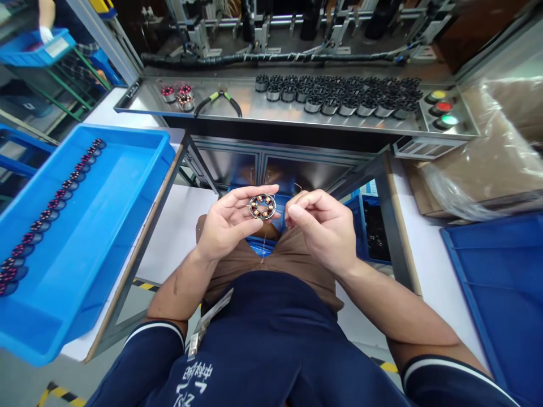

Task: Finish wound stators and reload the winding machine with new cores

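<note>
My left hand (pixel 231 217) grips a motor stator (pixel 262 207) by its edge, over my lap. This stator is a ring with copper windings around a central hole, its wound face turned up toward me. Just right of it, my right hand (pixel 324 226) is closed in a pinch, thumb against the bent fingers, apart from the stator. Whatever sits in that pinch is too small to make out. A thin wire strand (pixel 263 243) hangs below the stator, in front of my trousers.
Ahead, a metal ledge (pixel 237 121) carries several wound stators (pixel 185 97), green-and-black pliers (pixel 218 100), rows of black-topped cores (pixel 348 104) and push buttons (pixel 443 107). At left, a blue tray (pixel 106 186) holds a row of stators. Blue bins stand at right, beside a plastic-wrapped carton (pixel 475 175).
</note>
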The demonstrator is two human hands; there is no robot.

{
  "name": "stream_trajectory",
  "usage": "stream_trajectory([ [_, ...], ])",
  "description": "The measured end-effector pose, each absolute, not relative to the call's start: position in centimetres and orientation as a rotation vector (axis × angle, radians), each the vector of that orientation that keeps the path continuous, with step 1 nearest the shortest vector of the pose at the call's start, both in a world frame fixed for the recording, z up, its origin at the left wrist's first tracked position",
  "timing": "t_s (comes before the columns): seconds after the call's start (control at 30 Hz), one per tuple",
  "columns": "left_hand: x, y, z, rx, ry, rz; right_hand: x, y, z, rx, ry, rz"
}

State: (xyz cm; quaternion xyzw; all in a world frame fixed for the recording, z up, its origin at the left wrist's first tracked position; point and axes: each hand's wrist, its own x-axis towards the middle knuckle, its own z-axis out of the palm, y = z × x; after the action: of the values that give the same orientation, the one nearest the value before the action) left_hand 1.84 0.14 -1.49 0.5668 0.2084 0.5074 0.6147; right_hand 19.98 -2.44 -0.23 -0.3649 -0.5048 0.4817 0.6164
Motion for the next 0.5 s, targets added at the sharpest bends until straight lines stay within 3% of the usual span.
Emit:
stream_trajectory([
  [0.27, 3.5, 0.2, -2.3, 1.544, 0.64, 1.555, 19.9, -2.8, -0.4, -0.915, -1.237, 1.156],
  [0.5, 2.7, -1.0, -1.7, 1.899, 0.756, 1.538, 19.7, -1.8, 0.4, -0.767, -1.228, 1.383],
])
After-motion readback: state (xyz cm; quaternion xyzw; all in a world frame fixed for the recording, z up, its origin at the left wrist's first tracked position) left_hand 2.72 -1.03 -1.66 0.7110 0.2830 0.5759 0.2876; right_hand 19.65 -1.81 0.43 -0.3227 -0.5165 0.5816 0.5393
